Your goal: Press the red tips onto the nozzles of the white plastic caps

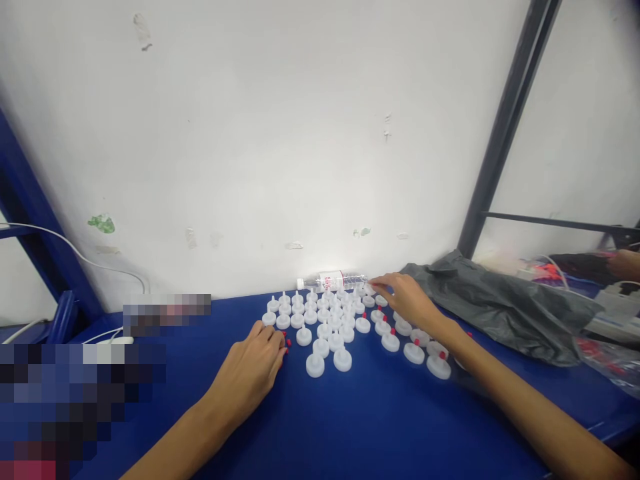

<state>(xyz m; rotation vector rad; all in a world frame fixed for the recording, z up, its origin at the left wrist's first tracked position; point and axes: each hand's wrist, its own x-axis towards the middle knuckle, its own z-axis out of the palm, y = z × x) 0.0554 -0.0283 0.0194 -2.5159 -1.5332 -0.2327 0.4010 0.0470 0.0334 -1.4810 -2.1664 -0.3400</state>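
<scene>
Rows of round white plastic lids with pointed spouts point(315, 365) stand on the blue table. My left hand point(254, 357) rests palm down at their left edge, its fingers curled around small red caps point(289, 343) that partly show by the fingertips. Reaching to the back of the group, my right hand point(403, 297) pinches at a white spouted lid point(369, 291); the exact grip is too small to make out. Toward the right, several lids wear red caps on their spouts point(389, 341). My right forearm covers part of that row.
A clear plastic bottle point(331, 280) lies against the wall behind the lids. Grey plastic sheeting point(500, 310) spreads over the right side, near a clear bag with red pieces point(607, 357). White cables point(120, 267) run at left. Another person's hand point(627, 263) shows far right.
</scene>
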